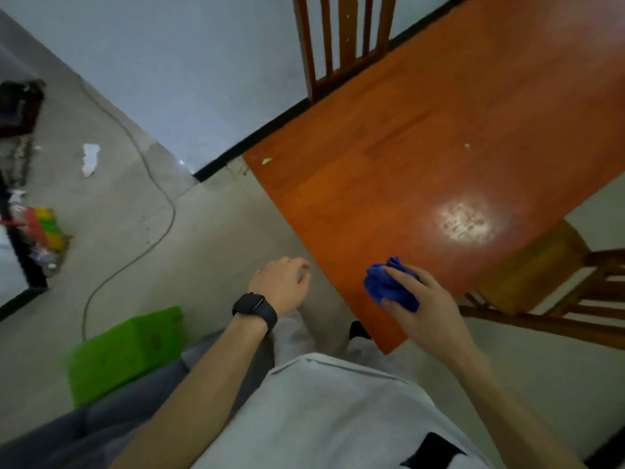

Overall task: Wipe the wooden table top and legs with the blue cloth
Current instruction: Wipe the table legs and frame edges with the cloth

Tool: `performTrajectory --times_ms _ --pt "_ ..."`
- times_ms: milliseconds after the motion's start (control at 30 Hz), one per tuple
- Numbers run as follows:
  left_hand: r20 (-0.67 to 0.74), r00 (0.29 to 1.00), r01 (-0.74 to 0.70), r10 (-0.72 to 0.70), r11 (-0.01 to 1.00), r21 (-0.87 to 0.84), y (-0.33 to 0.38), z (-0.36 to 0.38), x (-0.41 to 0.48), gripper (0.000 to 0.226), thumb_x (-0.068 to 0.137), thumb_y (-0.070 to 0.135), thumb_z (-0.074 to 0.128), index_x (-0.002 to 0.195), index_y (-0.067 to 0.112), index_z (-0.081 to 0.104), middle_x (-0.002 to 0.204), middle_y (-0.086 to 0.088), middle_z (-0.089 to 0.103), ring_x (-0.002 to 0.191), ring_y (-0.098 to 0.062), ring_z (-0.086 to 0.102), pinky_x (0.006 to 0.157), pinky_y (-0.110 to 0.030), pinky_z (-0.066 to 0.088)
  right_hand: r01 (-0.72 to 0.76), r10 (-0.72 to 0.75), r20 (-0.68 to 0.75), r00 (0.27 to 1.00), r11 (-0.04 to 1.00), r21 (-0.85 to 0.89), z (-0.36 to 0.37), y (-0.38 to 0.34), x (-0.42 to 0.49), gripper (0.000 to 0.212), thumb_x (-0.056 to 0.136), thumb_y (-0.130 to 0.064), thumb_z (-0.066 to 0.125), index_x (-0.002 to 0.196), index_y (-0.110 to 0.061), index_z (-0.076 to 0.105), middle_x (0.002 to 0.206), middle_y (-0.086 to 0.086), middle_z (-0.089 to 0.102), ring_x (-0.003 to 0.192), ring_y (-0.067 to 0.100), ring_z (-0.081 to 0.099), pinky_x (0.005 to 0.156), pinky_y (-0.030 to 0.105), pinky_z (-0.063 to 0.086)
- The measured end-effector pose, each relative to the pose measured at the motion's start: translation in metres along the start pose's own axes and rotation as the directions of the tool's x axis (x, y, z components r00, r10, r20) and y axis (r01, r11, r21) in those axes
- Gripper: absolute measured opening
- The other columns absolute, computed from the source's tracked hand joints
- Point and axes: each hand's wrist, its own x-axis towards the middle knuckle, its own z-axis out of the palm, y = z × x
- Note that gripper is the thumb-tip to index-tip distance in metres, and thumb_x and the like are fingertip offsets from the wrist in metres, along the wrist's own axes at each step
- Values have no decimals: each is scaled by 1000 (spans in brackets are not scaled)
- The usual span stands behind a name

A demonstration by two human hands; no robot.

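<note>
Right hand (422,299) grips crumpled blue cloth (389,286) at near corner of orange-brown wooden counter (422,137); counter's long axis runs away to upper right. Left hand (282,286) hangs empty, fingers loose, beside counter edge.

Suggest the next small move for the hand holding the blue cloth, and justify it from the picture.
Probably sweep the blue cloth, bunched in the right hand at the near corner of the table top, away across the wood. Two pale crumbs lie farther along it.
</note>
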Motion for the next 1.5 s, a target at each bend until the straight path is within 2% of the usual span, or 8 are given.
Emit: performTrajectory --times_ms 200,433,600,700,900,1133,1367,1500 --pt "142 951 -296 276 945 140 -18 -37 85 34 102 38 40 131 29 54 130 2 58 114 -19 56 94 -42 50 -206 245 -277 929 965 161 34 -28 32 52 89 -28 71 138 -33 53 144 -11 44 120 9 49 95 29 46" --pt "320 773 -634 549 689 350 -30 -79 134 35 101 34 43 136 31 49 139 4 49 122 -18 47 97 -38 46 -337 614 -511 602 775 534 115 -95 32 53 84 -16 76 132 -28 60 131 -11 51 114 2 47 84 -1 32" --pt "494 607 -788 622 392 475 -36 -82 148 56 101 34 41 153 39 20 164 -1 11 149 -25 12 119 -45 20 -271 749 -518 412 644 715 186 -120 33 51 85 -11 74 131 -30 60 132 -11 48 114 -3 44 92 2 35" --pt "614 587 -799 528 253 546 -46 -81 161 61 102 43 35 155 41 4 165 4 -7 152 -27 -5 121 -54 6 -348 794 -524 310 607 714 228 -121 48 49 87 -15 71 134 -28 60 144 -2 46 122 12 49 98 25 41" --pt "664 586 -794 464 163 586 -75 -90 176 69 102 45 34 152 45 -13 162 11 -22 151 -26 -14 118 -62 -1 -493 788 -533 308 612 619 274 -121 97 54 93 -18 61 143 -29 47 152 6 36 127 34 46 99 47 47" --pt "669 514 -817 538 69 573 -88 -88 191 74 101 41 39 152 44 -15 162 10 -23 151 -26 -13 117 -62 -1 -485 813 -543 210 569 664 290 -128 112 55 92 -19 61 143 -29 46 151 8 36 129 33 45 101 49 46" --pt "712 324 -841 622 -155 518 -98 -96 224 82 97 46 46 151 44 -15 162 10 -20 151 -24 -9 117 -62 5 -348 858 -510 60 497 795 317 -167 142 55 86 -24 67 138 -31 53 142 1 46 124 22 51 104 34 43" --pt "686 209 -874 697 -182 451 -117 -91 236 85 97 39 45 151 40 -20 162 9 -24 150 -23 -17 119 -60 6 -241 892 -445 -78 416 877 361 -185 169 52 87 -21 69 137 -25 56 143 2 47 127 16 48 102 15 32"
